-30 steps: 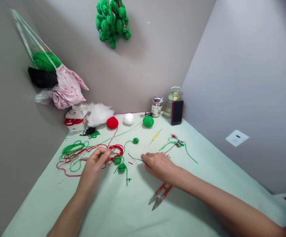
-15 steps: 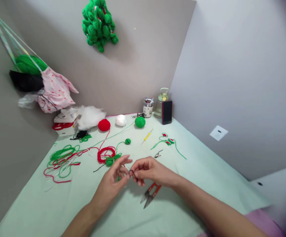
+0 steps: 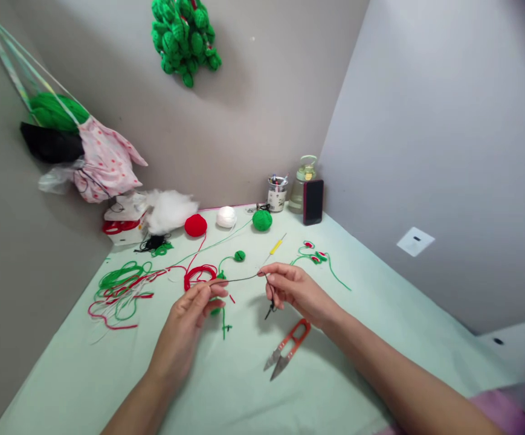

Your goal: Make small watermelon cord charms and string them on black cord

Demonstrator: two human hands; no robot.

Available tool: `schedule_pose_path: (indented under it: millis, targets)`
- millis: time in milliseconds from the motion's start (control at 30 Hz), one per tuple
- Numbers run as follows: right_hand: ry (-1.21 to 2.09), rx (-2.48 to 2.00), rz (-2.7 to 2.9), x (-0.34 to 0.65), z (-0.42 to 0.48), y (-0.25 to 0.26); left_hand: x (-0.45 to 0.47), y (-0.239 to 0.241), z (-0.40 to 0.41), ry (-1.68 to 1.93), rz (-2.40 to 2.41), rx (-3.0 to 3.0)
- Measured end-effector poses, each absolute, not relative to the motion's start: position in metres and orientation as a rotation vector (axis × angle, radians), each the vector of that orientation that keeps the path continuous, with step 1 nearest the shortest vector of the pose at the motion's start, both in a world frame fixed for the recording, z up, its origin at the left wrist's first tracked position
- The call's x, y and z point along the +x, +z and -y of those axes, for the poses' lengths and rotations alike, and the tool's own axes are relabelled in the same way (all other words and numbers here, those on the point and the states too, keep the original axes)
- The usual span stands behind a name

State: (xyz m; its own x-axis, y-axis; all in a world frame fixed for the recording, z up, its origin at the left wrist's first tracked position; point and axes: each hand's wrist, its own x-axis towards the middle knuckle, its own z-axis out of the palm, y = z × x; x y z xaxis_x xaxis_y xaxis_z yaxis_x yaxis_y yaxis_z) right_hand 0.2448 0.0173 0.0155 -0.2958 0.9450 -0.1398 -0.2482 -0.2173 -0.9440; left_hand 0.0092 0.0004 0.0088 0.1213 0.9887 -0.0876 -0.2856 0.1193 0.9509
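A thin black cord [image 3: 243,279] stretches between my two hands above the table. My left hand [image 3: 194,308] pinches one end between thumb and forefinger. Farther along, my right hand [image 3: 292,287] grips the cord, and a dark knotted tail hangs below its fingers. Behind my left fingers lies a green crocheted piece [image 3: 215,311], mostly hidden, with a green strand trailing toward me. Thread snips [image 3: 288,350] with orange handles rest below my right hand, blades toward me. A yellow-handled crochet hook [image 3: 277,246] lies beyond my hands.
Red [image 3: 196,225], white [image 3: 226,217] and green yarn balls [image 3: 262,220] line the back. Tangled yarn strands [image 3: 121,296] spread at left. A phone [image 3: 313,202] leans by a water bottle [image 3: 297,192] and a pen cup [image 3: 277,194]. Small red-green pieces [image 3: 319,257] lie at right.
My hands have drawn apart, pulling the black cord out between them. Before, they were close together with a small loop of it. The snips and the green strand are now more exposed.
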Motion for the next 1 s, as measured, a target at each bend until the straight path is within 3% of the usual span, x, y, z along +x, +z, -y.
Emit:
schedule_pose_path:
  millis: [200, 600, 833, 1000]
  targets:
    - [1.854, -0.854, 1.081, 0.237, -0.009, 0.011, 0.003, 0.018, 0.0, 1.065, -0.648, 0.78]
    - [1.386, -0.98, 1.069, 0.265, -0.027, 0.019, 0.007, 0.01, 0.009, 0.798, -0.646, 1.044]
    - [1.246, -1.331, 1.684, 0.302, -0.031, 0.026, 0.001, 0.01, -0.002, 1.231, -0.823, 0.851]
    - [1.168, -1.321, 1.534, 0.325, -0.039, 0.029, -0.017, 0.019, -0.014, 1.517, -0.737, 0.568]
